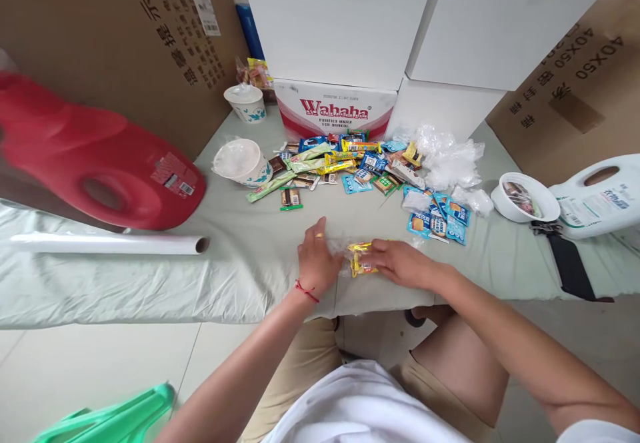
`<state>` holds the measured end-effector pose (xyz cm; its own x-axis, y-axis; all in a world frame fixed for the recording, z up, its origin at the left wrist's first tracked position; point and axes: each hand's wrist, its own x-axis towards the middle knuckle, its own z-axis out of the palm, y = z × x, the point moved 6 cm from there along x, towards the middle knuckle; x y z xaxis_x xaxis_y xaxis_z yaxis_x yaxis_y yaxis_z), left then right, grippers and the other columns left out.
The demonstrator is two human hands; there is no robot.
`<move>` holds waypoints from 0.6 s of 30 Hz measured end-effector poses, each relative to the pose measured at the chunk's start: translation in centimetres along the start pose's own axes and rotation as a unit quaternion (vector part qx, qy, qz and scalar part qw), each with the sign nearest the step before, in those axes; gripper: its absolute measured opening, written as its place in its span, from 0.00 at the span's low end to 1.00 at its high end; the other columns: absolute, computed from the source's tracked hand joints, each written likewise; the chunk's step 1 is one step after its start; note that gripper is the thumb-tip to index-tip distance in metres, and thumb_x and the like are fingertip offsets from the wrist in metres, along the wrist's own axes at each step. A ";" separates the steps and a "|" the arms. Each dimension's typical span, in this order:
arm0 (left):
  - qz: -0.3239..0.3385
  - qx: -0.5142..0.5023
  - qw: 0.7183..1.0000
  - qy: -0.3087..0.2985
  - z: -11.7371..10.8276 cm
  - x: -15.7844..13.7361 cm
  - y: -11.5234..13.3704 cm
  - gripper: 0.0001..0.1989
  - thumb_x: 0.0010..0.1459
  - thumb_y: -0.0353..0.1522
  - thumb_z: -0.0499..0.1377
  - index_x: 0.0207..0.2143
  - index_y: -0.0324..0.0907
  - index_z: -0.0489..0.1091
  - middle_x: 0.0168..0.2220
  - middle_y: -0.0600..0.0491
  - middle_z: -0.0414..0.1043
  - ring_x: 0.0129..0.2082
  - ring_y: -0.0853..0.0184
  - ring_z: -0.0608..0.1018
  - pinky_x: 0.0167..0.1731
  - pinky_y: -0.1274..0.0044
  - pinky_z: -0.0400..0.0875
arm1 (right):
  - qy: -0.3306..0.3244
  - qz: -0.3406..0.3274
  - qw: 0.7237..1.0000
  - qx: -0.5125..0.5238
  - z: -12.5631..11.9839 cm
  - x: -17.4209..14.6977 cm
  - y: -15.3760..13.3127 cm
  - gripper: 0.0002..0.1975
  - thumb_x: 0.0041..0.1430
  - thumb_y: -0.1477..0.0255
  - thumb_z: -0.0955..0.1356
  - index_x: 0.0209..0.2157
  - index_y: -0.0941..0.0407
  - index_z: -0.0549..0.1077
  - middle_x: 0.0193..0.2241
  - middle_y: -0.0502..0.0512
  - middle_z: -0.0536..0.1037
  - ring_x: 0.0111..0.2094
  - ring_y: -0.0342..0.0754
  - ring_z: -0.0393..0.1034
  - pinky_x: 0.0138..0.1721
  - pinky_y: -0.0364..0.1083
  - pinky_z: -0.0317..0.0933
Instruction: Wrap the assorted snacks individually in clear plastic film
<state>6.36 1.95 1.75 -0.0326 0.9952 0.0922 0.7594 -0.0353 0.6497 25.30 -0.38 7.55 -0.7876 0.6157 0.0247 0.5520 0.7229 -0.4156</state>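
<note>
Near the table's front edge, my left hand (319,262) has its fingers closed at the side of a clear plastic bag (340,246). From the right, my right hand (406,263) reaches in with its fingers closed on small yellow snack packets (356,264), which lie at the bag. The fingers partly cover the packets, and I cannot tell how far inside the bag they are. Beyond the hands lies a pile of wrapped snacks (340,163). To its right are blue snack packets (419,224) and crumpled clear plastic bags (445,156).
On the left are a red detergent jug (125,163), a white roll (110,243) and paper cups (257,166). A white bowl (505,203), a white jug (607,196) and a black phone-like object (571,266) are on the right. Behind stands a Wahaha carton (340,110).
</note>
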 end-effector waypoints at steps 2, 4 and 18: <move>-0.024 0.060 0.995 -0.082 -0.3 0.6 -0.7 0.24 0.52 0.32 0.64 0.54 0.42 0.74 0.52 0.41 0.76 0.57 0.46 0.75 0.56 0.56 0.70 | 0.001 -0.011 0.999 -0.042 1.4 -1.0 -0.6 0.18 0.72 0.77 0.63 0.55 0.52 0.79 0.37 0.57 0.74 0.36 0.48 0.66 0.37 0.45 0.55; -0.037 0.081 0.987 -0.132 -1.2 1.0 -1.3 0.11 0.51 0.30 0.62 0.38 0.44 0.78 0.40 0.46 0.77 0.49 0.49 0.76 0.52 0.59 0.70 | 0.016 -0.009 0.998 -0.065 2.2 -1.4 -0.6 0.18 0.73 0.76 0.62 0.55 0.51 0.80 0.36 0.57 0.74 0.36 0.49 0.65 0.38 0.46 0.54; -0.091 -0.309 0.925 -0.204 1.9 -0.9 6.8 0.08 0.57 0.32 0.58 0.37 0.41 0.74 0.34 0.49 0.76 0.35 0.63 0.79 0.40 0.70 0.75 | 0.079 0.016 0.997 0.008 2.4 -2.4 -1.2 0.18 0.69 0.79 0.64 0.52 0.52 0.81 0.46 0.61 0.79 0.50 0.55 0.68 0.52 0.55 0.61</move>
<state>12.76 0.94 4.67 0.2190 0.9371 -0.2718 0.2459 0.2165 0.9448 25.93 -3.48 5.82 -0.7154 0.6815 0.1543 0.5713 0.6976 -0.4324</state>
